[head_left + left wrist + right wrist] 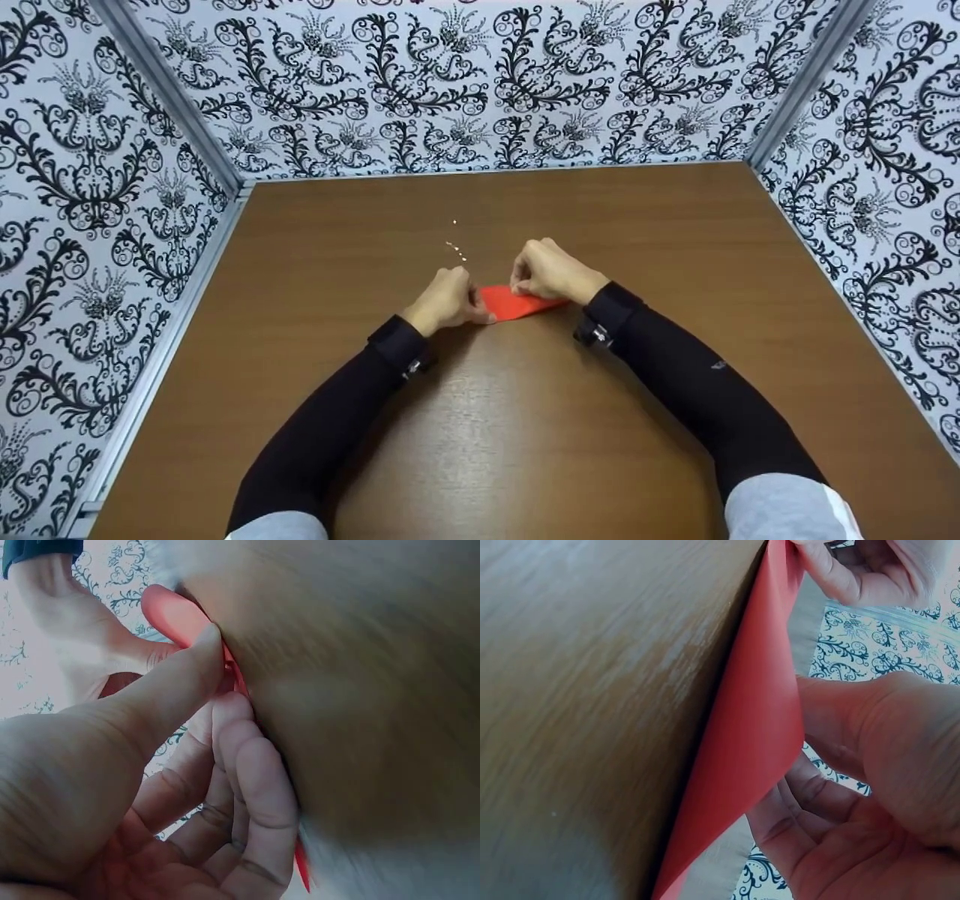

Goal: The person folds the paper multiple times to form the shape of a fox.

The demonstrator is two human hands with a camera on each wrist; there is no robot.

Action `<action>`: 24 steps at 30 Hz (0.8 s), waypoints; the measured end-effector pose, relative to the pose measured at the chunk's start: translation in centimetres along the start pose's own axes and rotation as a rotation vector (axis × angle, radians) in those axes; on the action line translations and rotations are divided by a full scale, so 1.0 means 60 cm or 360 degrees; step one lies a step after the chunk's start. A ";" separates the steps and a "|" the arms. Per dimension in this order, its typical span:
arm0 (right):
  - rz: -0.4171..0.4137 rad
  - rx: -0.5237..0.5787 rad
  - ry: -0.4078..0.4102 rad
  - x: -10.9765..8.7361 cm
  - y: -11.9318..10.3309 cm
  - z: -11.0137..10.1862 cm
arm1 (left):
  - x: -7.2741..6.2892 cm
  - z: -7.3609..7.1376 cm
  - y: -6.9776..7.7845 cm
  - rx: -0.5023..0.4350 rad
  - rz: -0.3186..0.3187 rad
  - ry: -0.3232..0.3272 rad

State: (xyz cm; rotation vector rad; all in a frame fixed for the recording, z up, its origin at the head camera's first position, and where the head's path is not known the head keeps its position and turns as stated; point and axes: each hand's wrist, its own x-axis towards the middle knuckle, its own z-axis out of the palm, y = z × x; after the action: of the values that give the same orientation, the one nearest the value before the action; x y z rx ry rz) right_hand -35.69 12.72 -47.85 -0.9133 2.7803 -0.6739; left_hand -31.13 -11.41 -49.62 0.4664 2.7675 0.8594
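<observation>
A red sheet of paper [508,303] lies low over the brown table between both hands. Its left end is pinched between thumb and fingers of my left hand [448,298]. My right hand [551,271] grips the far edge farther right, fingertips bent down onto the sheet. In the right wrist view the red paper [754,709] curves up off the wood along a long edge, with the right thumb and fingers at that edge. The left wrist view has the left thumb pressed against the fingers over the paper [176,613]; much of the sheet is hidden there.
Several tiny pale scraps [457,250] lie on the wooden table [360,225] beyond my left hand. Patterned black-and-white panels [465,90] rise at the back and both sides, joined by grey metal posts [176,97].
</observation>
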 end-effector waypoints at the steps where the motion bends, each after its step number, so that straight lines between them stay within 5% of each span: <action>1: 0.0003 0.0004 0.0000 0.000 0.001 0.001 | -0.003 -0.002 -0.003 0.0000 0.0006 0.0001; 4: 0.0014 0.0013 -0.0001 0.000 0.002 0.003 | -0.022 -0.016 0.007 0.0016 0.0000 0.0013; 17: -0.0054 -0.0010 0.0032 -0.003 0.000 0.000 | -0.039 -0.016 0.004 0.0075 0.0087 0.0142; 24: -0.0035 0.0014 0.0040 -0.004 -0.001 -0.001 | -0.036 -0.011 0.022 0.0182 0.0308 0.0271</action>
State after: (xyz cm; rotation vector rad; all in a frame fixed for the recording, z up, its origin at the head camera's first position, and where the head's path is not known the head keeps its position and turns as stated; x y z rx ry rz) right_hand -35.49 12.82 -47.76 -0.9419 2.7904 -0.7052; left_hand -28.99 -11.47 -48.08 0.7233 2.9767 0.8185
